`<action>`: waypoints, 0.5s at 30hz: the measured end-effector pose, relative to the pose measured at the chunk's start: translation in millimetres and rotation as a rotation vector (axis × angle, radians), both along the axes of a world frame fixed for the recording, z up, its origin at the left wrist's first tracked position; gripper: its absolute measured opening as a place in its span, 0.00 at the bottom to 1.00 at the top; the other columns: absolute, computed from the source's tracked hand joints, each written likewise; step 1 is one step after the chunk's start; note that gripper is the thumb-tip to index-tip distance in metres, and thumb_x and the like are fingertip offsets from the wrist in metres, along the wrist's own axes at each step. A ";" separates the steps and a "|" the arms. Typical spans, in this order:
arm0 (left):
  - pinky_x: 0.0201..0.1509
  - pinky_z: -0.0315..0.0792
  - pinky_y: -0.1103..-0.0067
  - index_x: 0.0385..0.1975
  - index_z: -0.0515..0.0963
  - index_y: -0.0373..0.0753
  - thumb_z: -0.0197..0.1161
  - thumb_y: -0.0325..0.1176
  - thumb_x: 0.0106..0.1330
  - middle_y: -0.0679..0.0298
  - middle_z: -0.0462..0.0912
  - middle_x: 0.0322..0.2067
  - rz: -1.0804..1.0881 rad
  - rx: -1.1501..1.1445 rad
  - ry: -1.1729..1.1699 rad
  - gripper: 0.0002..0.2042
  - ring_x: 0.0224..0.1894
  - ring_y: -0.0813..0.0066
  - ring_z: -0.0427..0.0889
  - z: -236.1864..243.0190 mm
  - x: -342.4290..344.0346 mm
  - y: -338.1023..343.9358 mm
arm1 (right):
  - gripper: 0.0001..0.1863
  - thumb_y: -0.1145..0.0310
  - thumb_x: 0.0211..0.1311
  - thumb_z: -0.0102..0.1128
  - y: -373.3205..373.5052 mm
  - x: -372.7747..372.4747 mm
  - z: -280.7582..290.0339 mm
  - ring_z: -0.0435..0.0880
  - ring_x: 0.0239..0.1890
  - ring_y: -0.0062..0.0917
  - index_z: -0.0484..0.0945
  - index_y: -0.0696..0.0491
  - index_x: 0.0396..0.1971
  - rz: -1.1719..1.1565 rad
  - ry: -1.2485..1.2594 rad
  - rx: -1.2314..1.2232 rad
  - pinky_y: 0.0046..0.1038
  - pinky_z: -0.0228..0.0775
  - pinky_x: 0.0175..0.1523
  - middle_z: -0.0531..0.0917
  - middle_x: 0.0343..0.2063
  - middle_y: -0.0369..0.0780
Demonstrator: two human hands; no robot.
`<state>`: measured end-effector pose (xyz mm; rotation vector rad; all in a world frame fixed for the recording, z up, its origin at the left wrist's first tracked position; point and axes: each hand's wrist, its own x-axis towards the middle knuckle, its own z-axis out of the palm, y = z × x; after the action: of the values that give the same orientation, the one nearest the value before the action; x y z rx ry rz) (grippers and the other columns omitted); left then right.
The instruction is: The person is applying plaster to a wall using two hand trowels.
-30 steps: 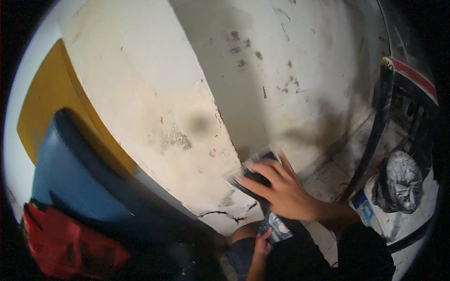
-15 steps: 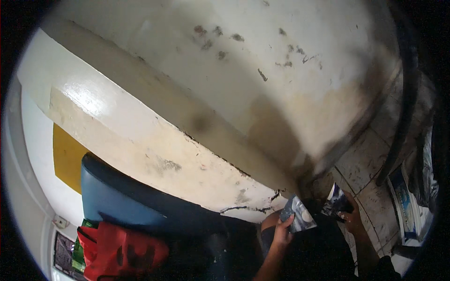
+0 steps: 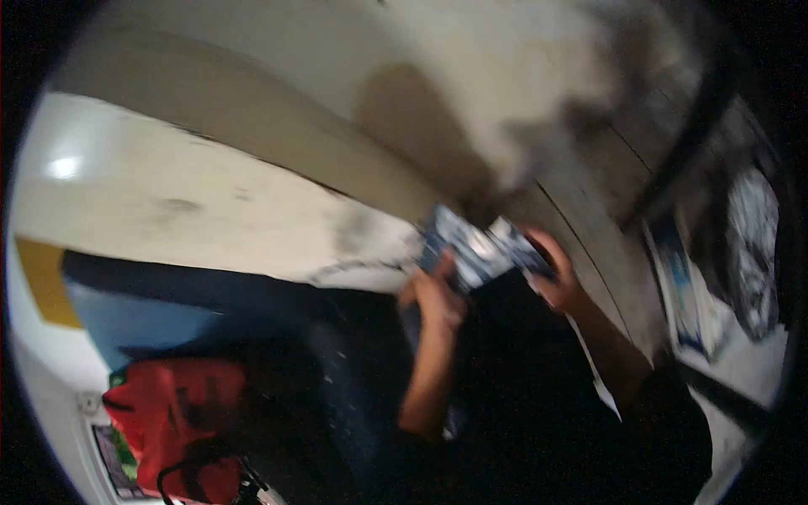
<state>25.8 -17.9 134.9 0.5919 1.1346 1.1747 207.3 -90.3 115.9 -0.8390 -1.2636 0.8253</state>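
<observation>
In the blurred head view, my left hand (image 3: 433,295) grips a flat silvery scraper (image 3: 451,248) with mottled markings, its thumb lying over the piece. Just right of it, my right hand (image 3: 553,269) holds a darker flat scraper (image 3: 526,257). The two pieces meet or overlap; I cannot tell if they touch. Both are low in front of the stained, cream wall corner (image 3: 337,227), above my dark-clothed lap. A crack runs along the wall's lower part behind my left hand.
A blue padded panel (image 3: 143,303) and yellow board (image 3: 46,286) stand left, with a red bag (image 3: 172,404) below. At right are a dark curved bar (image 3: 682,135), a white sack (image 3: 682,295), a crumpled silvery plastic bundle (image 3: 753,244) and tiled floor (image 3: 581,227).
My right hand came down from the wall with its scraper, then moved left to join the left hand's piece. Both hands now sit higher in the picture, and my view has shifted.
</observation>
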 end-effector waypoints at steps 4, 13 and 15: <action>0.41 0.68 0.74 0.37 0.70 0.33 0.59 0.21 0.51 0.62 0.76 0.33 -0.088 0.185 -0.066 0.12 0.36 0.71 0.74 16.1 17.8 9.0 | 0.26 0.75 0.48 0.46 17.4 0.4 1.6 0.61 0.56 0.34 0.60 0.58 0.52 0.028 -0.201 0.166 0.33 0.51 0.59 0.63 0.51 0.48; 0.41 0.68 0.80 0.38 0.72 0.33 0.57 0.24 0.53 0.63 0.77 0.33 -0.208 -0.009 -0.180 0.11 0.34 0.73 0.75 5.3 32.1 -0.4 | 0.34 0.90 0.36 0.42 -1.1 57.3 -41.8 0.62 0.55 0.31 0.64 0.53 0.51 0.157 -0.511 -0.181 0.28 0.52 0.59 0.67 0.48 0.44; 0.39 0.69 0.78 0.38 0.71 0.33 0.56 0.24 0.53 0.63 0.76 0.33 -0.289 0.014 -0.127 0.11 0.32 0.73 0.75 -7.0 35.4 8.9 | 0.36 0.91 0.33 0.39 9.1 63.0 -18.2 0.66 0.52 0.32 0.65 0.53 0.50 -0.090 -0.400 -0.069 0.27 0.55 0.56 0.68 0.47 0.44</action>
<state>61.2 -9.0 128.0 0.6592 0.8998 0.9571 270.2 -81.2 97.7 -1.1470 -1.5389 0.6501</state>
